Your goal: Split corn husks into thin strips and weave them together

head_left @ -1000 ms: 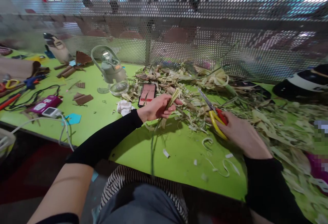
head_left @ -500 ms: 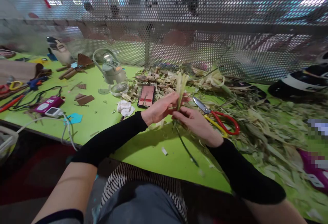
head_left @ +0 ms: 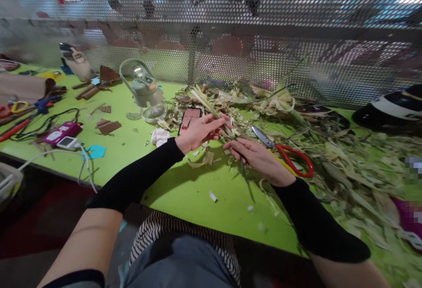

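My left hand (head_left: 199, 133) is closed around a pale green corn husk bundle (head_left: 205, 100), which slants up and to the left over the husk pile. Lower down, my right hand (head_left: 259, 158) pinches the bundle's narrow end, where a thin dark stem (head_left: 247, 180) trails toward the table's front edge. The fingers hide part of the join. Scissors (head_left: 292, 156) with red and yellow handles lie partly open just right of my right hand. A phone (head_left: 189, 115) lies behind my left hand, beside a crumpled white tissue (head_left: 160, 137).
Dried husks (head_left: 343, 165) spread over the right of the green table (head_left: 184, 187). A bottle with a handle (head_left: 143, 88) stands back left. Further left lie brown pieces (head_left: 108, 126), a purple power strip (head_left: 62, 133) and cables. A perforated metal screen (head_left: 224, 55) rises behind.
The husk bundle has tipped from nearly upright to leaning left. My left hand has shifted slightly left, and both hands still hold the bundle.
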A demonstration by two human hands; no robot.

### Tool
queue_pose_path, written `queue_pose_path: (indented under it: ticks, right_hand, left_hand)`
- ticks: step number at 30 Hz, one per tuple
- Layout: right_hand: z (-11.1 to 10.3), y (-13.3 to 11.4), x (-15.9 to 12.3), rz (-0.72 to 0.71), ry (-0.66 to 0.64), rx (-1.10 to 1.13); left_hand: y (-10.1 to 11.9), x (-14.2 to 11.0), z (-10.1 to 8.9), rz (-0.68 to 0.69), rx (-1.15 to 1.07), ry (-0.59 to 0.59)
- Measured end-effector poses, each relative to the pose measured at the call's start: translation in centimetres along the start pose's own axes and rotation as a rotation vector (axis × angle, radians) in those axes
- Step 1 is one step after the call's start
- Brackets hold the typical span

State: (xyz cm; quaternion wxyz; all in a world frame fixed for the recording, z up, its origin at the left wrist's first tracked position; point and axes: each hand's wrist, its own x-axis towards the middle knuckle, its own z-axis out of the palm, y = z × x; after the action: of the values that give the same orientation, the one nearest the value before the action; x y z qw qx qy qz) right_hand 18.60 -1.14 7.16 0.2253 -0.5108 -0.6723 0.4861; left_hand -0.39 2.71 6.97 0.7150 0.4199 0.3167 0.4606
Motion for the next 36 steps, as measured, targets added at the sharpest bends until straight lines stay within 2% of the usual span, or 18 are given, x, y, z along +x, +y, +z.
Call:
queue_pose_path:
  ticks: [2, 5, 8, 10, 13, 16, 20, 24, 28, 33, 36]
  right_hand:
    - [0.0, -0.1, 0.0, -0.006, 0.004, -0.047]
    - [-0.9, 0.1, -0.1, -0.011, -0.02, -0.152]
    - [-3.1, 0.8, -0.2, 0.017, 0.042, -0.545]
    - [-5.1, 1.6, -0.4, 0.16, 0.186, -0.926]
    - [-7.5, 2.7, -0.6, 0.336, 0.267, -1.094]
    - [-8.8, 3.1, -1.0, 0.391, 0.259, -1.114]
    - [-8.9, 3.0, -2.1, 0.456, 0.214, -1.124]
    - [-8.0, 3.5, -3.5, 0.424, 0.238, -1.1]
    - [-7.3, 4.4, -4.3, 0.39, 0.226, -1.025]
    - [-8.1, 4.6, -4.4, 0.424, 0.216, -0.982]
    - [-9.1, 4.6, -4.7, 0.396, 0.273, -0.971]
  left_hand:
    - [-0.1, -0.1, 0.3, -0.039, 0.003, -0.033]
    - [-0.1, 0.1, 0.5, -0.01, -0.024, 0.049]
    - [0.2, 0.4, 0.1, 0.037, -0.057, 0.13]
    - [0.3, 0.6, -0.3, 0.053, -0.065, 0.156]
    - [0.6, 0.7, -0.6, 0.053, -0.052, 0.151]
    - [0.9, 0.5, -0.7, 0.062, -0.04, 0.126]
    - [1.3, 0.3, -0.9, 0.104, 0.021, 0.103]
    - [1.7, 0.2, -1.2, 0.165, 0.166, 0.134]
    - [2.7, 0.2, -1.1, 0.143, 0.224, 0.117]
    - [3.9, -0.1, -0.9, 0.127, 0.316, 0.019]
    - [4.1, -0.3, -1.1, 0.144, 0.378, 0.016]
